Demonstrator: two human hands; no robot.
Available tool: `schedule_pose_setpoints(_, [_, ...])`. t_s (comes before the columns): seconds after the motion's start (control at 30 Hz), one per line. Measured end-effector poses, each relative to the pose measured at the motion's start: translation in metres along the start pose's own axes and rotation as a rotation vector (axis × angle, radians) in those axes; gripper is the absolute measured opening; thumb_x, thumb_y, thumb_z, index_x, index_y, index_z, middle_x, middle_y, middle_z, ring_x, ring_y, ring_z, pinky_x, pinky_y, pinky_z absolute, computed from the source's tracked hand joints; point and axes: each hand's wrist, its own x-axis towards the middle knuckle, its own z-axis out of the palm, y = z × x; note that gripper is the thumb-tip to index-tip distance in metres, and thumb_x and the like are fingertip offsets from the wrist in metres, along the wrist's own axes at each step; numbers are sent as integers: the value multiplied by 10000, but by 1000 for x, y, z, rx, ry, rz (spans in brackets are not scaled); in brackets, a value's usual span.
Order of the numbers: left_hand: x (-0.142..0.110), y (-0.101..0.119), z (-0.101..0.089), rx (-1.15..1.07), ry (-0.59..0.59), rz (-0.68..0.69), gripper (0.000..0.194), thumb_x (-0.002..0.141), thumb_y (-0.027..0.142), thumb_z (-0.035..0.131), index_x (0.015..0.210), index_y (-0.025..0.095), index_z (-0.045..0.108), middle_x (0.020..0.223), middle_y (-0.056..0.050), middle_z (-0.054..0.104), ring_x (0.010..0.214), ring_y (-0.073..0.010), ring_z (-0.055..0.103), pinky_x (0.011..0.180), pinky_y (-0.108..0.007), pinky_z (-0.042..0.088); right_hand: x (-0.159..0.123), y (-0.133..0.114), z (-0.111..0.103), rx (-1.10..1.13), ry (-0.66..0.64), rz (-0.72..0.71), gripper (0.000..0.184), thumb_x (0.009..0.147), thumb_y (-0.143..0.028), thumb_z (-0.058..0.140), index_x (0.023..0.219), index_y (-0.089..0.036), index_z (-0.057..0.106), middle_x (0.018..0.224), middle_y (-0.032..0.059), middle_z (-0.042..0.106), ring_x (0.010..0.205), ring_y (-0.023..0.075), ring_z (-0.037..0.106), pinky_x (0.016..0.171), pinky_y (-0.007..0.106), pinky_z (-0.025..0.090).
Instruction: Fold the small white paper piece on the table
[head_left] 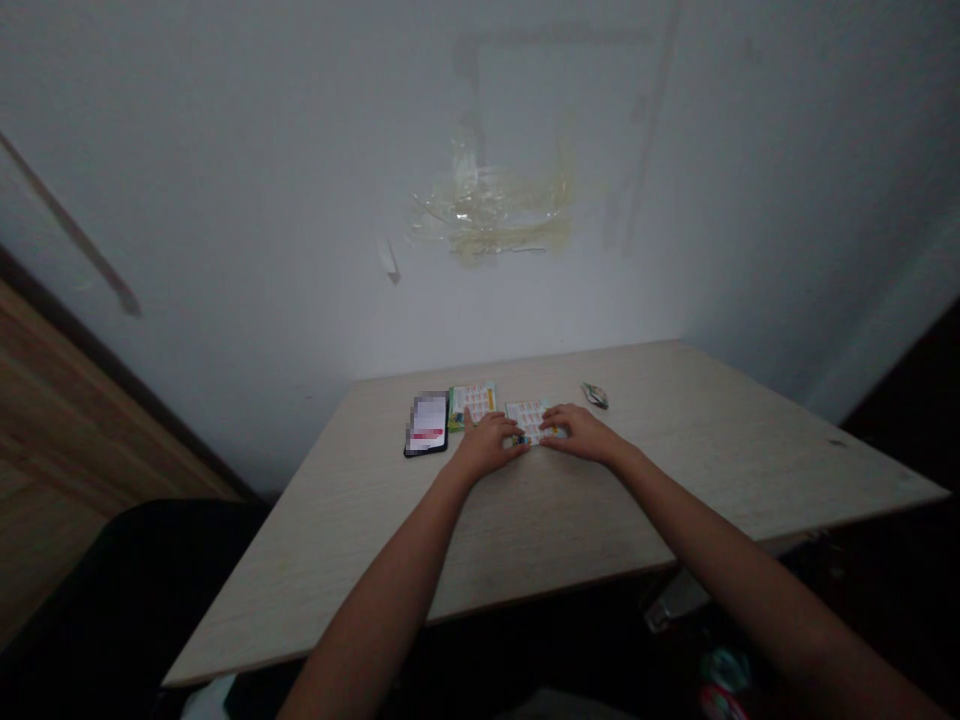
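A small printed sheet [527, 412] with rows of little pictures lies flat on the table, between my two hands. My left hand [487, 445] rests at its left side, fingers spread and the fingertips touching the near left corner. At the sheet's right edge is my right hand [583, 433], its thumb and fingers apart and resting on the paper. Neither hand is visibly closed round it. A second printed sheet [472, 398], with a green border, lies just beyond my left hand, partly covered by its fingers.
A phone [427, 425] with a lit screen lies left of the sheets. A small folded packet [595, 395] is at the back right of the pale wooden table [600, 530]. Behind stands a wall [300, 200] with peeling tape. A dark chair-like shape [150, 580] is at left.
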Motion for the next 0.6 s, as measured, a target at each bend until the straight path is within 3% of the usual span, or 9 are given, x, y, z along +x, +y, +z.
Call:
schedule_pose_setpoints(0.17, [0, 2, 1, -17, 33, 5, 258, 943, 452, 555, 1059, 339, 755, 1194, -39, 733, 1285, -279, 531, 1171, -683, -7, 2, -4, -3, 82, 13, 5, 232, 896, -404, 638, 973, -237, 780, 1079, 80, 747, 1049, 240, 670, 982, 393, 486])
schedule_pose_setpoints(0.33, [1, 5, 1, -20, 48, -22, 312, 983, 444, 483, 1024, 290, 751, 1140, -50, 739, 1218, -259, 578, 1149, -701, -42, 1, 0, -6, 139, 7, 108, 265, 806, -408, 742, 984, -213, 771, 1041, 83, 757, 991, 254, 683, 918, 384, 506])
schedule_pose_setpoints(0.6, [1, 16, -3, -100, 105, -51, 398, 999, 489, 418, 1157, 267, 709, 1135, -49, 755, 1140, -243, 641, 1200, -599, -67, 2, -5, -6, 226, 102, 242, 240, 837, -345, 687, 1011, -187, 737, 898, 60, 747, 808, 213, 674, 740, 312, 493])
